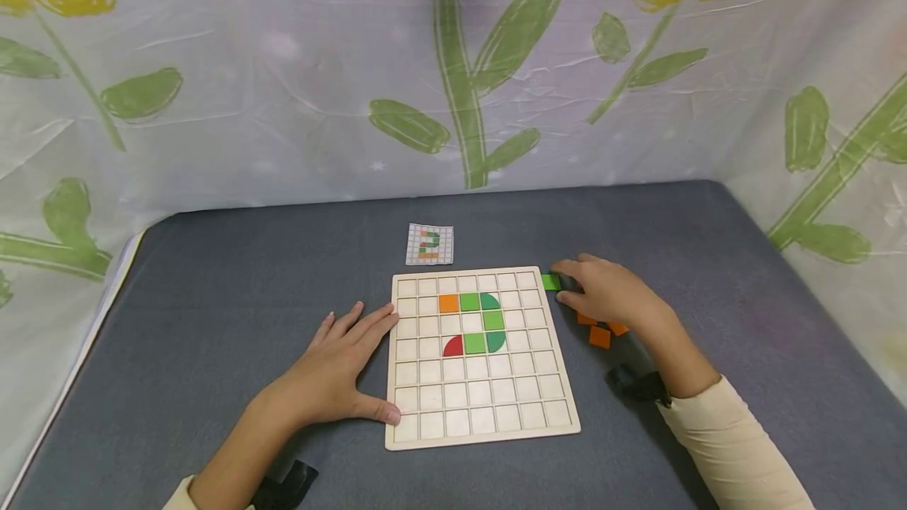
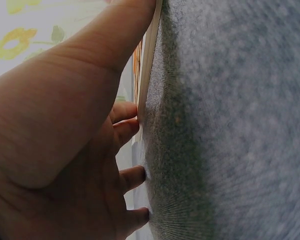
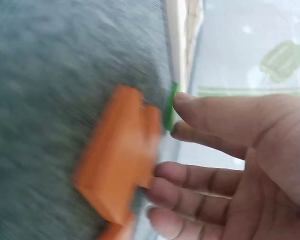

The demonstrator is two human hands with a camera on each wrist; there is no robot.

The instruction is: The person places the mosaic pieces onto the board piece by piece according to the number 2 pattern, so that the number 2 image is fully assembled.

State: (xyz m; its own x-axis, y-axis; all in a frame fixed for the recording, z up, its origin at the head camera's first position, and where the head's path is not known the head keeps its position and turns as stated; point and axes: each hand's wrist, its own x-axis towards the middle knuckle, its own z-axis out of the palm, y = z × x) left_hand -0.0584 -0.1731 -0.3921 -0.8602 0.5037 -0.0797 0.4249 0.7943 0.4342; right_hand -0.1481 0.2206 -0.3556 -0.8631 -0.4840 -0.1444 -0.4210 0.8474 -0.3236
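Observation:
A pale wooden grid board point(image 1: 468, 408) lies on the table with several coloured pieces in its cells: an orange square point(image 1: 449, 304), green squares point(image 1: 470, 302), dark green quarter-rounds point(image 1: 490, 301) and a red quarter-round point(image 1: 453, 346). My left hand point(image 1: 333, 368) is spread along the board's left side, thumb and fingertips at its edge. Off the upper right edge, my right hand point(image 1: 609, 290) pinches a green square tile point(image 1: 550, 282) between thumb and index finger; the right wrist view shows this tile point(image 3: 171, 107) edge-on. Its other fingers are over orange tiles point(image 3: 115, 155).
Beyond the board lies a small printed card point(image 1: 429, 245) with a coloured grid pattern. Loose orange tiles point(image 1: 600, 337) sit beside the board, partly under the right hand. A grey cloth point(image 1: 283, 258) covers the table, and a flower-printed curtain point(image 1: 283, 101) hangs behind it.

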